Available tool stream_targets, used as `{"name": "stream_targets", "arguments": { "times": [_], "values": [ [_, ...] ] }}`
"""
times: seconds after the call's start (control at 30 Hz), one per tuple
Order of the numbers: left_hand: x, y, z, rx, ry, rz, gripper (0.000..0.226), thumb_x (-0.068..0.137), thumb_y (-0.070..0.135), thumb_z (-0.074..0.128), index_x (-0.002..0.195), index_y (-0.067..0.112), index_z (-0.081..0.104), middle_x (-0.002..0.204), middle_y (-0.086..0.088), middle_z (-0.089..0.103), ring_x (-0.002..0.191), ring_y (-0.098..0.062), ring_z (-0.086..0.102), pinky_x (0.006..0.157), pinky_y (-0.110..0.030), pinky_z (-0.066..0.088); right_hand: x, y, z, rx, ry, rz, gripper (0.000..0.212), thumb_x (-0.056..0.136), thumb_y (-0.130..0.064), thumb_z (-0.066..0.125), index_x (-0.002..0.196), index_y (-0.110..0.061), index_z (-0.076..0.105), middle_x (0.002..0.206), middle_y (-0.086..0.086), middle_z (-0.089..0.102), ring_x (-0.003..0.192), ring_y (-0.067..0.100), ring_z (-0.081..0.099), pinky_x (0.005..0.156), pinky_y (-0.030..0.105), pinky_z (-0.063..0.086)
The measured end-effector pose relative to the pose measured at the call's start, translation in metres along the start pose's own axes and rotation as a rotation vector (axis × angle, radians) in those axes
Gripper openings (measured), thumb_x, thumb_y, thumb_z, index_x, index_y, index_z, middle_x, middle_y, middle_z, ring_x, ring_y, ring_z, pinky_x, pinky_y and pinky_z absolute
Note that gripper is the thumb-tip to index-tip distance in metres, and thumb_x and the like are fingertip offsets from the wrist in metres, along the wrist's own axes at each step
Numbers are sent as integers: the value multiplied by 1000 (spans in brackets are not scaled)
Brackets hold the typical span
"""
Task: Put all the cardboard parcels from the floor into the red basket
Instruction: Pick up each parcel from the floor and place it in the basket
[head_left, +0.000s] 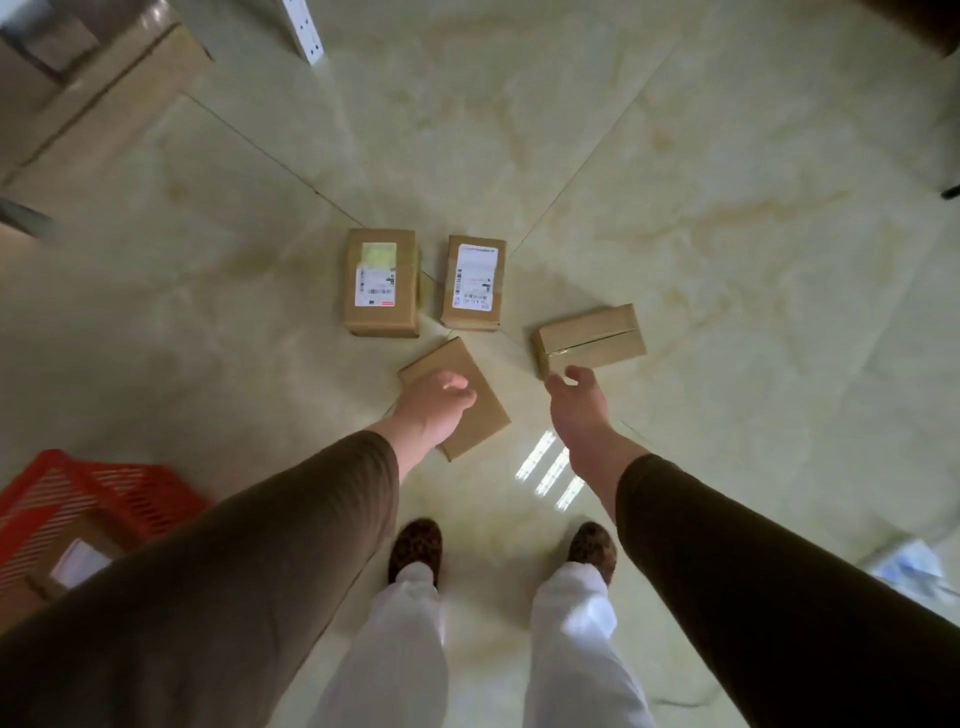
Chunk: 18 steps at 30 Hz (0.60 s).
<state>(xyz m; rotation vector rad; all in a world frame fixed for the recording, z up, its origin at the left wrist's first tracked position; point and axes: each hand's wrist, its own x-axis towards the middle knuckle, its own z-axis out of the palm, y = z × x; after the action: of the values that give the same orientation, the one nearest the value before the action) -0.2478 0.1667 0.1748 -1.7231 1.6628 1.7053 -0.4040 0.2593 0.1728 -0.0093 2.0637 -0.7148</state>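
Several cardboard parcels lie on the pale tiled floor in front of me. Two carry white labels: a left labelled parcel (381, 283) and a right labelled parcel (474, 283). A plain parcel (480, 402) lies nearer, and my left hand (434, 405) hovers over its near-left part with fingers curled, holding nothing. A taped parcel (592, 338) lies to the right, with my right hand (576, 397) open just short of its near-left corner. The red basket (104, 493) stands at lower left, partly behind my left sleeve, with a labelled parcel (78, 564) inside.
Large cardboard boxes (104, 88) are stacked at the upper left beside a white post (304, 28). Something white and blue (914, 571) lies on the floor at the right edge. My feet (415, 548) stand just behind the parcels.
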Motion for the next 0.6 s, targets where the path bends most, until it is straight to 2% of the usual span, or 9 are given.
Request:
{"name": "stream_targets", "arguments": {
  "times": [0.1, 0.17, 0.23, 0.33, 0.43, 0.6],
  "values": [
    [17, 30, 32, 2, -6, -8, 38, 98, 24, 57, 134, 12, 60, 138, -6, 59, 125, -24, 56, 104, -31, 43, 36, -3, -38, -43, 1, 2, 46, 102, -30, 49, 146, -18, 44, 111, 2, 49, 100, 25, 49, 85, 36, 39],
    [29, 46, 56, -12, 1, -21, 38, 97, 24, 59, 133, 12, 61, 139, -5, 60, 125, -23, 55, 105, -32, 42, 60, -5, -62, -59, -25, 16, 47, 102, -32, 50, 146, -18, 43, 119, 6, 53, 104, 27, 50, 88, 38, 41],
    [42, 59, 79, -39, 24, -42, 39, 97, 27, 59, 134, 14, 61, 138, -2, 60, 120, -21, 57, 97, -28, 44, 89, -6, -84, -86, -56, 20, 48, 101, -33, 50, 146, -20, 43, 132, 9, 55, 114, 31, 53, 94, 42, 42],
    [63, 76, 115, -91, 65, -72, 40, 97, 29, 58, 135, 16, 59, 137, -1, 60, 103, -14, 59, 75, -24, 45, 130, -7, -116, -146, -84, 3, 48, 100, -34, 51, 146, -22, 44, 142, 8, 54, 125, 31, 53, 102, 43, 43],
    [87, 86, 147, -152, 92, -105, 45, 96, 31, 59, 139, 16, 54, 142, -1, 57, 118, -18, 56, 85, -25, 40, 168, -8, -139, -246, -109, -54, 52, 99, -37, 50, 148, -21, 42, 150, 6, 44, 133, 30, 47, 110, 48, 39],
    [131, 86, 185, -262, 137, -181, 56, 96, 31, 62, 147, 13, 45, 148, -6, 50, 130, -22, 51, 95, -27, 37, 233, -7, -147, -307, -130, -74, 55, 101, -38, 48, 153, -23, 38, 156, 4, 37, 138, 30, 43, 112, 48, 37]
  ]
}}
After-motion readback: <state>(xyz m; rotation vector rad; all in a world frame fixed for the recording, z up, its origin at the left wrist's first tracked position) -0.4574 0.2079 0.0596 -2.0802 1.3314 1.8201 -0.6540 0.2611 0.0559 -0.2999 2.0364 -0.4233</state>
